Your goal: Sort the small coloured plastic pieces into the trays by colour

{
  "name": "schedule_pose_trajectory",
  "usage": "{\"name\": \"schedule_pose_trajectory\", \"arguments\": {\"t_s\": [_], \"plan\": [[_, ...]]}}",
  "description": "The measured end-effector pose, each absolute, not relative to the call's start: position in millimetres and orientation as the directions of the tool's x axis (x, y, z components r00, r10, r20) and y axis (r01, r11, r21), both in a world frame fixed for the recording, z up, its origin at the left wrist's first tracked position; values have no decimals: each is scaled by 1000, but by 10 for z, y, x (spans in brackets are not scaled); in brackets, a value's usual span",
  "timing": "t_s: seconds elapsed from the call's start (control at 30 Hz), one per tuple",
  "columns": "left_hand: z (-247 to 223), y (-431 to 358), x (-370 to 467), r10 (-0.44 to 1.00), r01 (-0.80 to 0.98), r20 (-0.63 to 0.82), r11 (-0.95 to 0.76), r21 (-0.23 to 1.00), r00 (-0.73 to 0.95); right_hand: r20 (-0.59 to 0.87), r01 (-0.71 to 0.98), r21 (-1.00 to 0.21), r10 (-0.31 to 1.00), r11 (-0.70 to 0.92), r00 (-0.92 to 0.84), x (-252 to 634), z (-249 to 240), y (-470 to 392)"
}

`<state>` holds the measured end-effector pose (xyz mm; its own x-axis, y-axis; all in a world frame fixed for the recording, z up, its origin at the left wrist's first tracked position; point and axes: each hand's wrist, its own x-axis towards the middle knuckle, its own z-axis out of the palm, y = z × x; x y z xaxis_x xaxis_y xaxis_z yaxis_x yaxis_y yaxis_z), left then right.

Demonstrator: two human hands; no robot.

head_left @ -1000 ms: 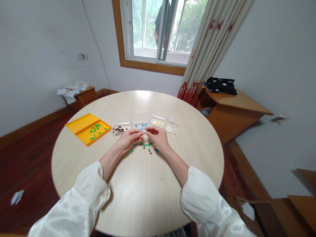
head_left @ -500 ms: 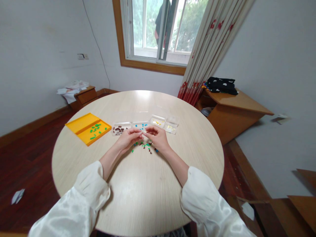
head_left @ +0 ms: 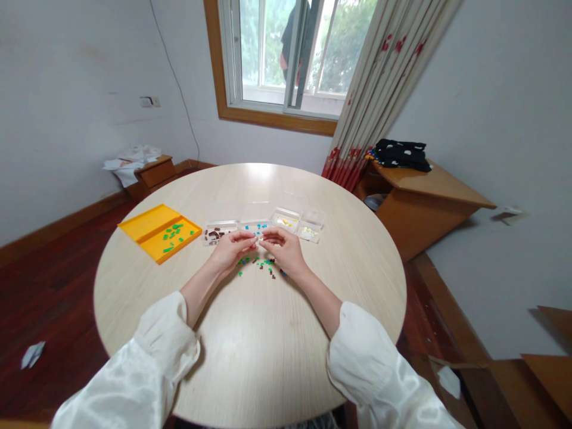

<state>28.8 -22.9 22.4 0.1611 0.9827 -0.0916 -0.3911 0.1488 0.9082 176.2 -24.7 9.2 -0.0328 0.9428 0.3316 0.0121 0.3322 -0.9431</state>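
Observation:
Over the middle of the round table (head_left: pixel 250 333), my left hand (head_left: pixel 233 249) and my right hand (head_left: pixel 284 249) meet almost fingertip to fingertip. Both are closed in a pinch; something small and pale shows between them, too small to make out. Several small green, brown and blue pieces (head_left: pixel 267 263) lie loose on the table just below the fingers. Right behind my hands are clear trays: one with brown pieces (head_left: pixel 215 234), one with blue pieces (head_left: pixel 256 226), partly hidden by my fingers, and one with yellow pieces (head_left: pixel 286 221).
An open yellow-orange case (head_left: pixel 152 221) with several green pieces lies at the left of the table. A clear tray with pale pieces (head_left: pixel 309 231) is at the right. Beyond the table stand a wooden cabinet (head_left: pixel 429 196) with black cloth, a curtain (head_left: pixel 370 89) and a window.
The fingertips of both hands have shifted very slightly, and a little more of the pale item shows between them. Nothing else has visibly moved.

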Motion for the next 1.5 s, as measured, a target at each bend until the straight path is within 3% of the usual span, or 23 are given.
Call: {"name": "schedule_pose_trajectory", "arguments": {"t_s": [0.63,1.5], "plan": [[219,-248,332,994,-150,86,-74,986,74,433,147,-889,900,434,-40,1766,94,-290],[173,-228,305,986,-77,129,-121,990,101,493,195,-849,869,492,-45,1787,98,-291]]}}
